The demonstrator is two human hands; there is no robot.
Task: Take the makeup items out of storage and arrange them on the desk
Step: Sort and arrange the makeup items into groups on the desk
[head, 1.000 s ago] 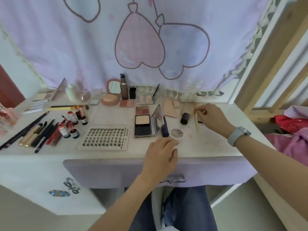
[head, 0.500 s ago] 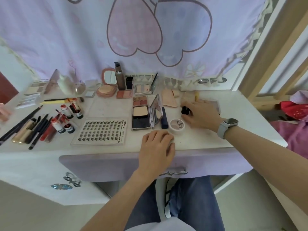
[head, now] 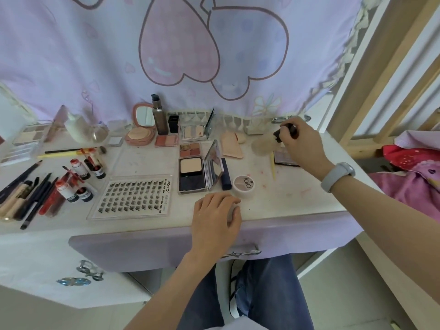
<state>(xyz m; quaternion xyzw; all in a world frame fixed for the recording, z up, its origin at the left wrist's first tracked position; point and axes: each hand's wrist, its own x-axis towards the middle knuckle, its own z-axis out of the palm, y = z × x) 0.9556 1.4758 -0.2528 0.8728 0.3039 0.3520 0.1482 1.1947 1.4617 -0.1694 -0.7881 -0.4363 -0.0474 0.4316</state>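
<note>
Black-handled powder brush (head: 269, 142) is in the right hand (head: 302, 144), fingers pinching the dark stub handle, bristle head blurred and raised just off the bench (head: 297, 196) at the back right. Left hand (head: 215, 219) lies flat, fingers relaxed, on the front edge, holding nothing that I can see. Step in hand looks like placing the brush. Advice: lay it down with the bristles clear of the yellow stick (head: 272, 166) and the dark palette (head: 284, 158) right under the hand, so neither gets knocked. Free spot appears to be the bare patch right of the round pot (head: 244, 185). Lower handle first, keep the wrist high over the open compact (head: 202, 172). Soft head deforms, so don't press it. Most other items already sit in rows to the left.
</note>
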